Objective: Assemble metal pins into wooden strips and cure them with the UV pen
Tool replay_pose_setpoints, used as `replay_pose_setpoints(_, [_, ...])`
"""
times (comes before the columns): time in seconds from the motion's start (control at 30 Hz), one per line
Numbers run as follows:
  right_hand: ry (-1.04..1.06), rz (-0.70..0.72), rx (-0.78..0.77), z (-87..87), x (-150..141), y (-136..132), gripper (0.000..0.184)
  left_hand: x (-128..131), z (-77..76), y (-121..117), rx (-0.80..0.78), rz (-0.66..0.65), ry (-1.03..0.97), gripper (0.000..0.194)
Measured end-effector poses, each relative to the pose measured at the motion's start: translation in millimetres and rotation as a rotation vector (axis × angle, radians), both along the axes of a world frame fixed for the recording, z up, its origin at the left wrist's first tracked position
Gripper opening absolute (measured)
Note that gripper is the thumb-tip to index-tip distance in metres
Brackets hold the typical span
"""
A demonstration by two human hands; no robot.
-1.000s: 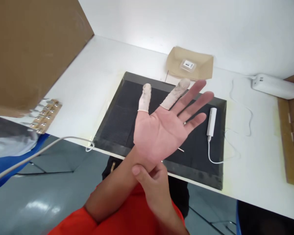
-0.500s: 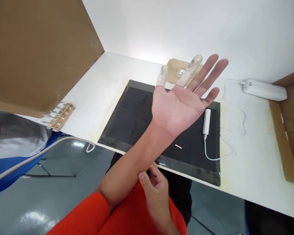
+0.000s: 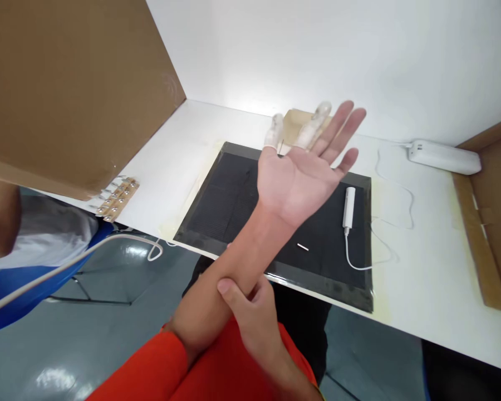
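My left hand (image 3: 303, 181) is held up palm toward me over the black ribbed mat (image 3: 221, 206), fingers spread and open, holding nothing. White finger cots cover its thumb and forefinger. My right hand (image 3: 254, 320) is wrapped around my left forearm just below the table's edge. On the mat lie a small white stick-shaped device (image 3: 349, 206) with a thin white cord and a tiny pale sliver (image 3: 303, 247).
A cardboard panel (image 3: 67, 83) stands at the left, with a strip of small metal parts (image 3: 117, 197) below it. A brown paper tray (image 3: 292, 118) lies behind the mat, a white power strip (image 3: 442, 157) at back right, cardboard (image 3: 490, 211) at the right. Another person's sleeve (image 3: 29, 239) shows far left.
My right hand slid down from the wrist to mid-forearm and closed on it again. My left hand stretched farther out over the mat, staying open.
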State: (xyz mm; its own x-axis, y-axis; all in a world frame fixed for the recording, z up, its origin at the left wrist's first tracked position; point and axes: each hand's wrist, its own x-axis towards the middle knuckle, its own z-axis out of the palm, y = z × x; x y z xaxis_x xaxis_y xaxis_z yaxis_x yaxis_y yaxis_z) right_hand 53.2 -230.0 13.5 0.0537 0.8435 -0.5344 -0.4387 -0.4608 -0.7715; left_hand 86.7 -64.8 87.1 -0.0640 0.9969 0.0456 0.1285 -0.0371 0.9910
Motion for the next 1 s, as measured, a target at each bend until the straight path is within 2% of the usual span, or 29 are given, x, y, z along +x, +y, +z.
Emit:
replay_pose_setpoints(0.07, [-0.041,0.079,0.002,-5.3,-6.9,-7.9,0.037,-6.7,10.6,9.5,-0.063,-0.008,-0.031,0.116])
replay_pose_setpoints(0.13, [-0.153,0.121,0.057,-8.4,-0.9,-11.2,0.04,-14.8,16.0,23.1,-0.053,-0.076,-0.115,0.12])
replay_pose_setpoints(0.17, [-0.216,0.129,0.088,-8.2,7.4,-10.3,0.045,-19.7,16.6,30.8,-0.001,-0.162,-0.194,0.114])
replay_pose_setpoints(0.23, [-0.352,0.113,0.157,-3.7,34.5,-2.0,0.057,-30.7,15.4,46.0,0.11,-0.382,-0.384,0.084])
replay_pose_setpoints(0.27, [-0.449,0.076,0.205,0.1,52.5,6.0,0.059,-36.3,14.3,53.0,0.155,-0.463,-0.463,0.075])
replay_pose_setpoints(0.3, [-0.579,0.025,0.291,4.6,72.7,16.9,0.055,-41.6,13.3,59.2,0.167,-0.505,-0.514,0.075])
replay_pose_setpoints(0.37, [-0.888,-0.036,0.5,12.8,116.3,47.4,0.035,-50.6,11.1,69.6,0.105,-0.494,-0.542,0.081])
replay_pose_setpoints(0.43, [-1.207,0.05,0.657,16.1,157.4,87.3,0.023,-57.0,6.5,77.7,-0.014,-0.419,-0.499,0.074])
replay_pose_setpoints(0.47, [-1.294,0.139,0.728,14.9,174.7,109.0,0.02,-59.4,2.2,81.3,-0.066,-0.383,-0.469,0.063])
replay_pose_setpoints(0.53, [-1.316,0.417,0.84,7.2,200.5,151.0,0.022,-63.3,-11.2,88.5,-0.12,-0.332,-0.421,0.04])
replay_pose_setpoints(0.57, [-1.302,0.572,0.857,1.3,208.7,169.5,0.027,-64.9,-20.1,92.3,-0.133,-0.319,-0.409,0.035])
replay_pose_setpoints(0.67, [-1.292,0.887,0.86,-17.4,217.9,208.8,0.033,-68.0,-50.5,105.4,-0.123,-0.288,-0.419,0.041])
replay_pose_setpoints(0.73, [-1.27,1.023,0.852,-26.4,215.9,221.5,0.037,-67.7,-68.7,116.2,-0.112,-0.27,-0.421,0.043])
replay_pose_setpoints(0.8, [-1.275,1.086,0.851,-31.0,211.9,226.5,0.041,-64.9,-82.0,128.5,-0.103,-0.248,-0.409,0.043])
replay_pose_setpoints(0.9, [-1.338,1.108,0.855,-32.0,206.3,227.3,0.036,-56.2,-92.4,147.3,-0.096,-0.195,-0.379,0.044])
replay_pose_setpoints(1.0, [-1.353,1.126,0.838,-31.7,202.6,226.5,0.028,-44.3,-96.9,162.6,-0.12,-0.225,-0.413,0.041])
